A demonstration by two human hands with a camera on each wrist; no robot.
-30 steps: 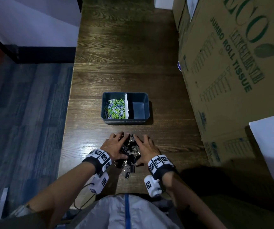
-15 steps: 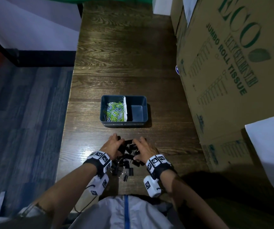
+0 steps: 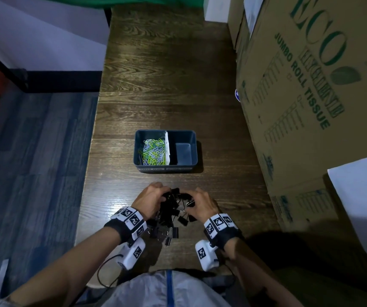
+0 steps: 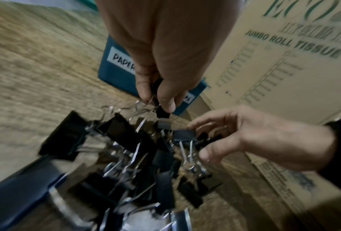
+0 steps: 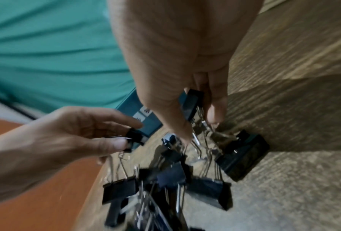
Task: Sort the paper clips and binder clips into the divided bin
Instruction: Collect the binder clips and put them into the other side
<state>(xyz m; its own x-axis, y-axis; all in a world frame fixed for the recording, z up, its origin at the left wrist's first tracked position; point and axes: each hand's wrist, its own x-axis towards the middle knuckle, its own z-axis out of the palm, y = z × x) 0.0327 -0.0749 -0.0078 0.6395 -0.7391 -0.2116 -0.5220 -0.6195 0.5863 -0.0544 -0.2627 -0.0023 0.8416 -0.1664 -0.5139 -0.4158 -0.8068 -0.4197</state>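
- black binder clips [image 3: 171, 214] sit bunched between both hands on the table [image 3: 167, 85], at its near edge, just in front of the bin [image 3: 166, 168].
- left hand [image 3: 150, 199] has its fingers curled, pinching clips out of the bunch; several dangle tangled below it.
- right hand [image 3: 202, 203] is curled round clips on the other side, one black clip nipped between thumb and fingers.
- the bin's left section holds green and white paper clips [image 3: 153, 150]; a white divider [image 3: 167, 147] parts it from the right section.
- a cardboard box [image 3: 311, 96] stands along the table's right side.
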